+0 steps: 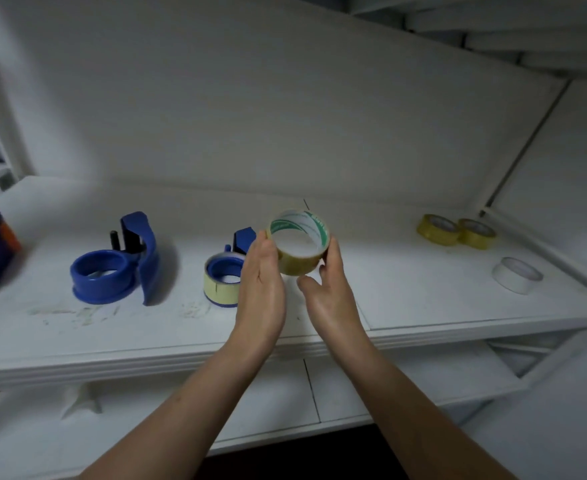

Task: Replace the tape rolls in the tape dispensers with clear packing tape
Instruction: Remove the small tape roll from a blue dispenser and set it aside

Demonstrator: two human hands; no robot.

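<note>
Clear packing tape roll [297, 266], head view: held above the shelf [406, 299] near the loaded dispenser [221, 282], left hand [261, 275] flat against its side, right hand [332, 285] gripping it thumb-under; likely light, stiff, slick, best held by the outer rim.

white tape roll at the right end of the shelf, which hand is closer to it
Right. The right hand grips the clear tape roll on the side facing the white tape roll, apart from it; the left hand presses the opposite side, farther away.
</note>
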